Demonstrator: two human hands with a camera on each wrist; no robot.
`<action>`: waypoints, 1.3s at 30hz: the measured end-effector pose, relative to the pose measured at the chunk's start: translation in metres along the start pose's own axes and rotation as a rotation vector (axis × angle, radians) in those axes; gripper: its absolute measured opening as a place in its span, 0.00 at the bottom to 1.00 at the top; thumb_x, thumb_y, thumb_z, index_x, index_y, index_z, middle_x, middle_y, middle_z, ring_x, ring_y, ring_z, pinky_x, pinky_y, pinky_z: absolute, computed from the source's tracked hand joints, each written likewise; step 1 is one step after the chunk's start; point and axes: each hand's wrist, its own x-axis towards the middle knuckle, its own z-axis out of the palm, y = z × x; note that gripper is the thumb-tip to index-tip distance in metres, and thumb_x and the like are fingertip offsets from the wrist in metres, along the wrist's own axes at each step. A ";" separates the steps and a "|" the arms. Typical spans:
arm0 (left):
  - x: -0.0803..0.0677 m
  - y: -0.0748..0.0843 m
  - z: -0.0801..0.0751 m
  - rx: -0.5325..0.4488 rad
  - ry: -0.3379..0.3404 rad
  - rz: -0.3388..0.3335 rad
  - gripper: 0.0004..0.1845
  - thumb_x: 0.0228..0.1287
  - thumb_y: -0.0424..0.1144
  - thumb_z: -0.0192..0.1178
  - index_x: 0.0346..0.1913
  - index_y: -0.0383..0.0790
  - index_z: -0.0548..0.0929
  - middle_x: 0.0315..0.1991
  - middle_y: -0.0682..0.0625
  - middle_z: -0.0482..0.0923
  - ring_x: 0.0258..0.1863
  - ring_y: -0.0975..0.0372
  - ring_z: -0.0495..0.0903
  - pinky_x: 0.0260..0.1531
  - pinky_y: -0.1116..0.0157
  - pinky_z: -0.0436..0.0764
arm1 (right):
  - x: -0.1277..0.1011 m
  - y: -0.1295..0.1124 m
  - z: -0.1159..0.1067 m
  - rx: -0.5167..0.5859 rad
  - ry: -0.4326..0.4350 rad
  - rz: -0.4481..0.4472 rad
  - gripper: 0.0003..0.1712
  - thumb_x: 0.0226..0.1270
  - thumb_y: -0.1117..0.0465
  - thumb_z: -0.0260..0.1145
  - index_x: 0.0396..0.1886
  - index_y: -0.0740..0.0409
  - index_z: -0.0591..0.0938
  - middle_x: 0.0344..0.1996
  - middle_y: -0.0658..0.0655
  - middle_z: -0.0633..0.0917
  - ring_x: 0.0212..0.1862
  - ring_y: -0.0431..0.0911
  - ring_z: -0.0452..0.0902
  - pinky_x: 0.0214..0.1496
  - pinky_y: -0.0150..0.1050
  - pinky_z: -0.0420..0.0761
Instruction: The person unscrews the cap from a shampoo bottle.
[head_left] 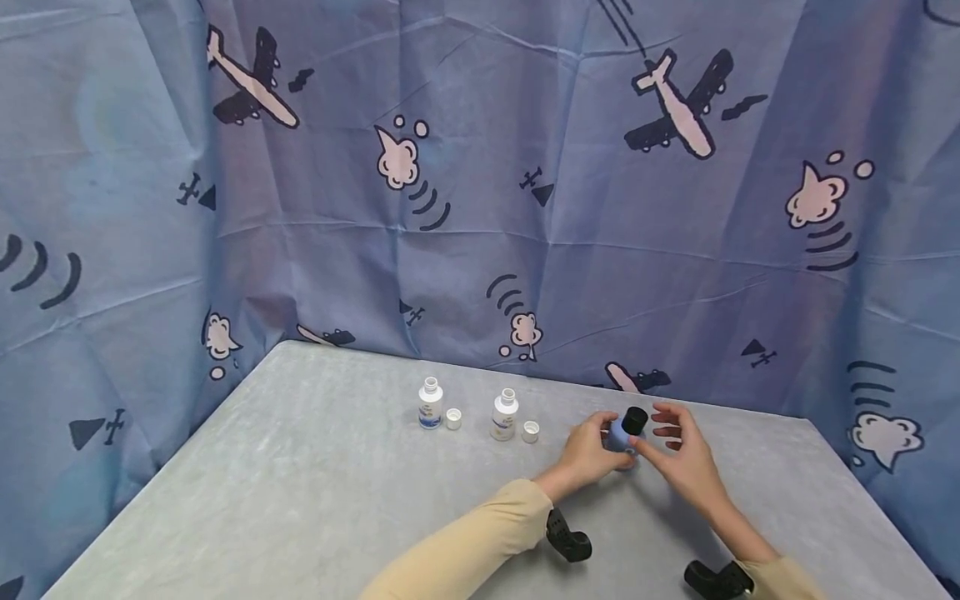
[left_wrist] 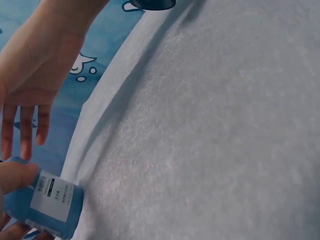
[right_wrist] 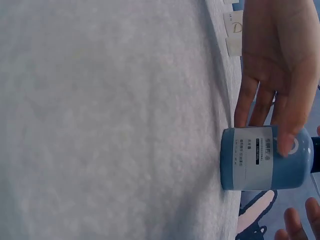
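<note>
A blue bottle (head_left: 618, 435) with a black cap (head_left: 634, 419) stands at the right of the table. My left hand (head_left: 587, 452) grips it from the left, thumb in front and fingers behind. A white printed label shows on the bottle (right_wrist: 252, 159) in the right wrist view, where the left hand (right_wrist: 280, 65) wraps its side. My right hand (head_left: 688, 467) is just right of the cap, fingers spread and slightly bent, holding nothing. Its thumb tip is near the cap; whether it touches cannot be told. In the left wrist view the right hand (left_wrist: 40, 65) hangs above the bottle.
Left of the hands stand two small white bottles, one (head_left: 431, 403) further left and one (head_left: 505, 415) nearer, both uncapped. A white cap (head_left: 453, 418) lies beside the first, another white cap (head_left: 531, 432) beside the second. A patterned blue curtain (head_left: 465, 208) hangs behind the grey table (head_left: 300, 483).
</note>
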 end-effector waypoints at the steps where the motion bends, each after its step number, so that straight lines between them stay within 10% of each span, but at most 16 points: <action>1: 0.000 0.000 0.001 0.003 0.005 0.002 0.32 0.47 0.36 0.73 0.59 0.36 0.76 0.51 0.45 0.82 0.46 0.64 0.82 0.44 0.76 0.76 | -0.001 0.000 0.000 0.000 0.000 0.003 0.37 0.60 0.56 0.70 0.64 0.62 0.65 0.56 0.63 0.75 0.45 0.29 0.68 0.44 0.24 0.68; 21: 0.000 -0.005 -0.002 0.124 0.072 0.074 0.28 0.46 0.42 0.74 0.52 0.40 0.76 0.45 0.49 0.84 0.40 0.68 0.79 0.39 0.77 0.73 | -0.001 -0.006 0.003 0.090 0.007 -0.009 0.37 0.56 0.59 0.73 0.64 0.62 0.67 0.52 0.61 0.77 0.43 0.27 0.70 0.43 0.19 0.73; 39: -0.003 -0.003 -0.015 0.040 0.083 0.086 0.29 0.44 0.40 0.76 0.51 0.39 0.77 0.44 0.48 0.84 0.34 0.71 0.76 0.35 0.79 0.71 | 0.005 -0.017 0.005 0.069 0.011 -0.021 0.32 0.58 0.58 0.72 0.61 0.61 0.73 0.44 0.59 0.81 0.41 0.30 0.72 0.40 0.21 0.74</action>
